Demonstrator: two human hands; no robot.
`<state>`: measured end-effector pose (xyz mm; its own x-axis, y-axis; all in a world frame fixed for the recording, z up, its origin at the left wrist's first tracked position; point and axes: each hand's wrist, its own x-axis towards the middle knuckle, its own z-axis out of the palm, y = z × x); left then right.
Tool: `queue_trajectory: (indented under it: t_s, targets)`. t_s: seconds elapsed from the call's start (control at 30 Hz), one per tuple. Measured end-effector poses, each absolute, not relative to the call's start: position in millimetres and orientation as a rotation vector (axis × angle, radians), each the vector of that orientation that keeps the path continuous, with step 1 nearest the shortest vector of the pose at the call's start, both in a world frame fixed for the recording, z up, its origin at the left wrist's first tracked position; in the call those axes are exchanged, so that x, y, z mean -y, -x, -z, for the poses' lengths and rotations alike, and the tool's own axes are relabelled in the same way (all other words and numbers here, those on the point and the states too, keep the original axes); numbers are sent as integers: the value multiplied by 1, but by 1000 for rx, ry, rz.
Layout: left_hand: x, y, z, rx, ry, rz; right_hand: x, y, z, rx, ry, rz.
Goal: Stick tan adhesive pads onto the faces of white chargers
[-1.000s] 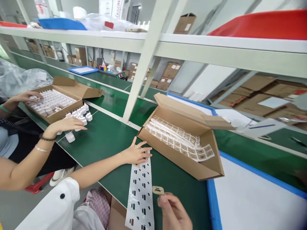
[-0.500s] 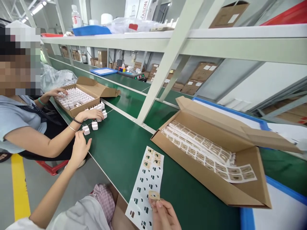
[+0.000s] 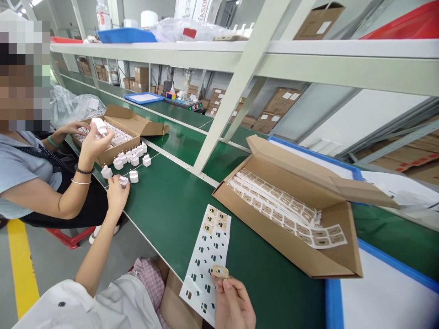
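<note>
My left hand (image 3: 117,196) is closed around a small white plug adapter (image 3: 122,181) at the left edge of the green bench. More white plug adapters (image 3: 134,160) stand close beyond it, with prongs pointing up. Between thumb and fingertips, my right hand (image 3: 235,299) pinches a beige sticker (image 3: 220,272) with a cut-out in it. Beneath that hand lies a white backing sheet (image 3: 206,256), where several beige stickers remain at the far end and the rest shows cut-out holes.
At right, an open cardboard box (image 3: 274,233) holds many sticker sheets (image 3: 284,201). A co-worker at left holds a white adapter over another box (image 3: 120,148) filled with adapters. A slanted shelf post (image 3: 228,96) rises from the bench. Blue-rimmed trays (image 3: 334,297) lie at right.
My left hand has come down onto a plug adapter and closed on it. The co-worker's hand has lifted from the loose adapters to the box. My right hand still pinches the sticker.
</note>
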<state>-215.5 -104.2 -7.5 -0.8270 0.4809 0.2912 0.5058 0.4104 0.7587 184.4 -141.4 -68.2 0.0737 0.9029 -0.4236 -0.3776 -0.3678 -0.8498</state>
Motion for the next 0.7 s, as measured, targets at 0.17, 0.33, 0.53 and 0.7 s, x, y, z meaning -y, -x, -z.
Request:
queue_trajectory:
  t_s: [0.17,0.33,0.53,0.7]
  targets:
    - [136,198,-19,2605,1050,2000,136,-184,41,483,1200,-1478]
    - [160,101,-28,2183,1531,2875,148,-158,-17,533,990,-1420]
    - [171,-9,-12,1403,2371,3236,176,-116,-83,507,569,-1246]
    - [181,-16,-27,1408,3061,2423,190,-118,-89,491,584,-992]
